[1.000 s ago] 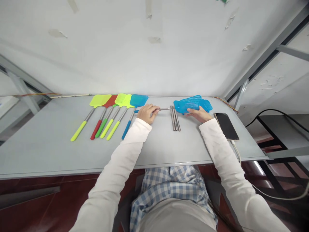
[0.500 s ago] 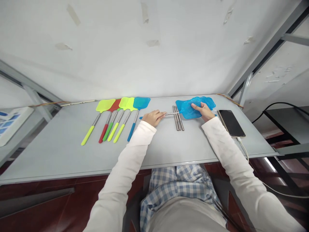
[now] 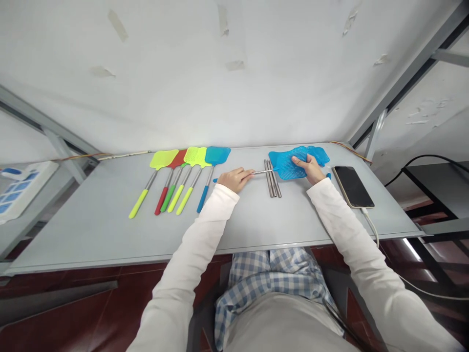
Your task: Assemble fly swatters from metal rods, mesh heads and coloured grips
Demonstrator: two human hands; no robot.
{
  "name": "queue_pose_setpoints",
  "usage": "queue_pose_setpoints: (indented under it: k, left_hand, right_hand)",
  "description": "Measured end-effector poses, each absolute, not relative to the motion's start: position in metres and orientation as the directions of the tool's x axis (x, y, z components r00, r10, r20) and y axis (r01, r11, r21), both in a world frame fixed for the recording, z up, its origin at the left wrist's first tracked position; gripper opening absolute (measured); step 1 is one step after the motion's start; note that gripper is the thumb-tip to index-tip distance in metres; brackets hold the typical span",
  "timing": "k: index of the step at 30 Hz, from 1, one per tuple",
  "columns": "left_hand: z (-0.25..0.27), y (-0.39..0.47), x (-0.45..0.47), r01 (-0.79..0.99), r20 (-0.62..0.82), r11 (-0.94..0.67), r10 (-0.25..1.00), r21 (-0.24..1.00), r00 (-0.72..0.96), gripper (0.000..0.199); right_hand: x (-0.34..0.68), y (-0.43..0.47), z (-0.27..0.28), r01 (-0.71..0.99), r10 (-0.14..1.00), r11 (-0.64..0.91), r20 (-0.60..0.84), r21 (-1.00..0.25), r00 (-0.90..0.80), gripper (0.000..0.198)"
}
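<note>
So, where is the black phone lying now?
In the head view, the phone lies on the table's right end, just right of the right hand and the blue swatter heads.

Both arms in white sleeves reach far forward, elbows near. The left hand (image 3: 235, 178) is curled in a pinch; the right hand (image 3: 309, 168) lies palm-down, fingers bent.

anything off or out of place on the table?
Nothing damaged or spilled. The finished fly swatters lie in a neat fan. One oddity: the rod in the left hand lies crosswise over the three loose rods, toward the blue swatter heads under the right hand.
</note>
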State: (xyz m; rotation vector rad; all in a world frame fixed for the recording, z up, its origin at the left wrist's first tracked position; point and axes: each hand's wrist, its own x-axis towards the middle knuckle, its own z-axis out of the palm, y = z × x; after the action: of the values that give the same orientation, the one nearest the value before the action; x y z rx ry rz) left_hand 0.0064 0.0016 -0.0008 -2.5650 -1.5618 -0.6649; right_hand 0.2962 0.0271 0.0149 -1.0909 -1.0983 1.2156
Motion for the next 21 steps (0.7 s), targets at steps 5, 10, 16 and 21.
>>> queue_pose_setpoints:
  k: [5,10,16,21]
  left_hand:
    - [0.0,-0.002,0.011,0.866,0.388,-0.442,0.859,0.234,0.334,0.042]
    - [0.004,-0.004,0.015,0.881,0.329,-0.395,0.894,0.26,0.304,0.037]
    - [0.006,-0.004,0.015,0.87,0.361,-0.41,0.882,0.273,0.302,0.034]
    - [0.005,-0.004,0.016,0.845,0.413,-0.43,0.865,0.317,0.285,0.034]
  right_hand:
    - [0.292,0.027,0.014,-0.156,0.999,0.027,0.02,-0.987,0.047,0.051]
    - [0.288,0.028,0.007,-0.136,0.997,0.07,0.064,-0.988,0.045,0.048]
    - [0.287,0.029,-0.001,-0.093,0.997,0.074,0.071,-0.993,0.04,0.047]
    - [0.285,0.028,0.0,-0.132,0.996,0.083,0.077,-0.988,0.053,0.044]
